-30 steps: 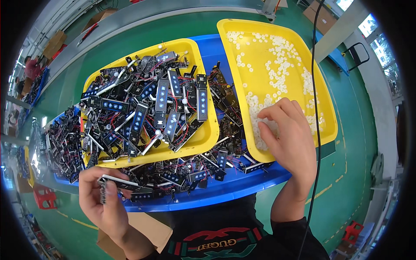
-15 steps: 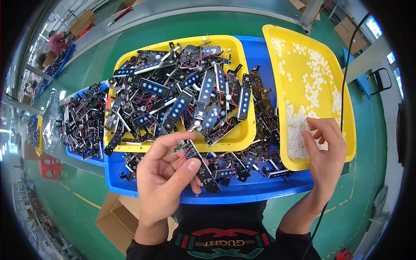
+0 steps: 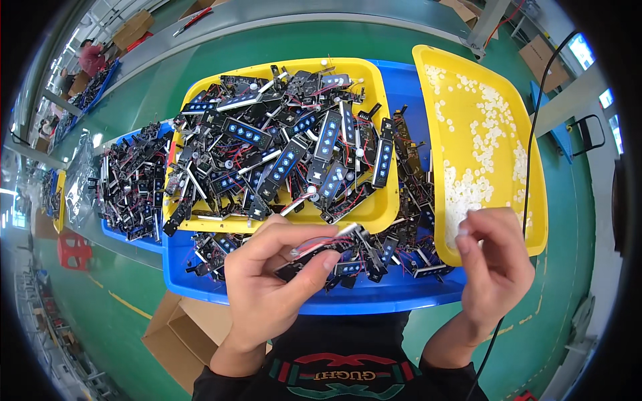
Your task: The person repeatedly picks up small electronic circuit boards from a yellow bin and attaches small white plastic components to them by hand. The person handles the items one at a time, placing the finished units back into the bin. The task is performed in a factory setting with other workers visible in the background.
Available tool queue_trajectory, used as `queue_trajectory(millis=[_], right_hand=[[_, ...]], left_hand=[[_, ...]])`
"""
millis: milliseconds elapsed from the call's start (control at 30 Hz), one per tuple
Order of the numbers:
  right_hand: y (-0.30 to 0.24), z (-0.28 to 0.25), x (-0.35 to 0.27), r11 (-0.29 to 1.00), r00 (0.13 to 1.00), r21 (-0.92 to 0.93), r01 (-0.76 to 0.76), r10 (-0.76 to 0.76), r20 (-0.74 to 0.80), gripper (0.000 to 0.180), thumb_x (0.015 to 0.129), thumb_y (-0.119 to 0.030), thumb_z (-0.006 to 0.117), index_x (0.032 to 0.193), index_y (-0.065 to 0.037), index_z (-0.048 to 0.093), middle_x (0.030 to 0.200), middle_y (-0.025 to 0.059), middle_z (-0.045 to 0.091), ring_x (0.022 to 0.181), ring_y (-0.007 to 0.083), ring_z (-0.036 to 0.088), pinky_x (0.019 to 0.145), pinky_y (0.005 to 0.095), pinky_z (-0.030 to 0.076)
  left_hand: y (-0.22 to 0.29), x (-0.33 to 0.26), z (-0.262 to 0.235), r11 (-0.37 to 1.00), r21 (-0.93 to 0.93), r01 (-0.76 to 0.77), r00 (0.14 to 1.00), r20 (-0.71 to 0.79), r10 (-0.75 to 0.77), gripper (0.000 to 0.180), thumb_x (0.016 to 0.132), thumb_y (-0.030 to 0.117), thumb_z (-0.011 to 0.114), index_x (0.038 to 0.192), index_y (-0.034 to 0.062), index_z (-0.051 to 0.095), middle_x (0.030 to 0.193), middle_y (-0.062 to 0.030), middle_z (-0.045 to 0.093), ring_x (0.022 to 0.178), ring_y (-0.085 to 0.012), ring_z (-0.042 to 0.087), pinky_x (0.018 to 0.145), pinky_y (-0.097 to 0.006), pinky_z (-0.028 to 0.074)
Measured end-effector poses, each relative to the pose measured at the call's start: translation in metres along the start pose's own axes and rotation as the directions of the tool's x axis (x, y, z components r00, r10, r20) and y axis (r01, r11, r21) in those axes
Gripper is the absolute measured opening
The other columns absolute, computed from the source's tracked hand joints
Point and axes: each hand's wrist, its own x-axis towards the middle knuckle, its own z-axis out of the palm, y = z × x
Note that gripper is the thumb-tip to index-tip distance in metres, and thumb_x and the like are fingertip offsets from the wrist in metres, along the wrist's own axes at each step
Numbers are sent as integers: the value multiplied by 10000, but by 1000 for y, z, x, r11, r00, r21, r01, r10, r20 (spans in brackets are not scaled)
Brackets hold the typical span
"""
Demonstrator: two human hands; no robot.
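Note:
Between the thumb and fingers of my left hand [image 3: 264,287] is a thin black circuit board module [image 3: 328,244] with red wires. It is tilted edge-on, above the front of the large blue tray [image 3: 221,291]. My right hand [image 3: 498,274] is at the near edge of the right yellow tray [image 3: 428,87], thumb and index finger pinched together. Whatever is in that pinch is too small to make out. Small white round plastic pieces [image 3: 468,190] lie scattered in that tray, thickest near my right hand. The left yellow tray [image 3: 391,200] is heaped with similar modules [image 3: 284,164].
More modules fill a blue tray [image 3: 134,187] at left and lie under the yellow tray. A black cable [image 3: 533,134] hangs across the right tray. An open cardboard box [image 3: 180,334] is below the tray at left. A red stool [image 3: 73,250] and a distant person [image 3: 91,59] show farther left.
My left hand has turned the module edge-on and shifted it slightly right. My right hand has drawn back from the white pieces toward me, its fingers pinching closer together.

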Motion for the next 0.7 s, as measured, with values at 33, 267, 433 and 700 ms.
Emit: queue_trajectory(millis=[33,267,433,700], right_hand=[[-4,2,0,1000,998,25,18,-19,60,230,689,95,727,910,36,709,874,111,639,667,171,578,597,255,447],[-23,22,5,969,944,239,58,-131,301,236,671,60,761,900,7,742,824,108,650,710,196,620,582,288,488],[-19,40,-2,946,945,323,-22,-86,317,220,738,59,746,950,7,719,858,108,652,714,185,626,597,278,490],[-10,46,-7,875,949,480,-63,-96,299,188,757,55,747,938,12,720,876,114,644,726,164,615,603,255,481]], left_hand=[[0,-2,-2,1000,22,3,1000,16,-3,305,791,-107,699,1088,-53,654,919,-75,626,785,-78,603,668,-189,478],[9,1,-2,941,307,-144,988,99,119,238,764,-51,735,990,24,734,865,-47,598,734,-89,582,627,-205,460],[6,0,-2,941,289,-175,978,157,134,195,770,13,765,962,26,737,805,-50,609,723,-106,579,618,-219,442],[-1,-2,6,974,156,-163,981,126,144,143,755,25,782,887,37,729,805,-53,603,725,-140,563,625,-253,438]])
